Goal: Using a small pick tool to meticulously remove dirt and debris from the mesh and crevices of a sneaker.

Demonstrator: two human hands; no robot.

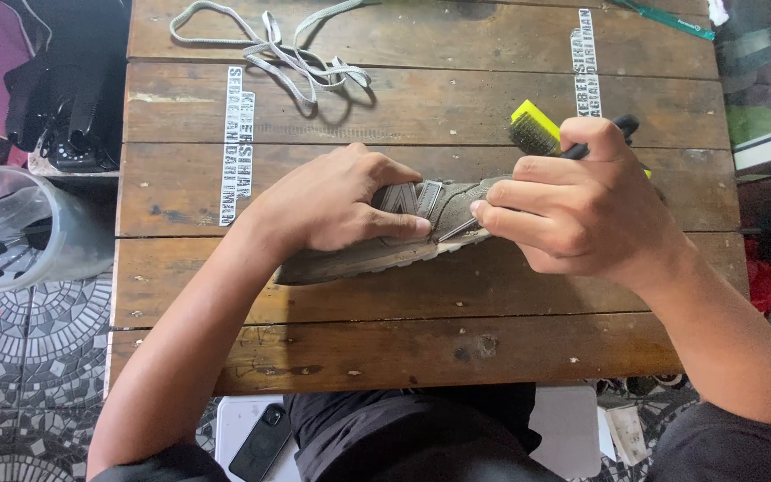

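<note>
One grey-green sneaker (385,241) lay on its side at the middle of the wooden table (421,348). The left hand (336,201) pressed down on the sneaker's upper, fingers curled close together. The right hand (573,201), at the sneaker's toe end, was closed around one brush (537,129) with yellow-backed bristles, its fingertips touching the sneaker. One loose grey shoelace (287,54) lay beyond the sneaker, well apart.
</note>
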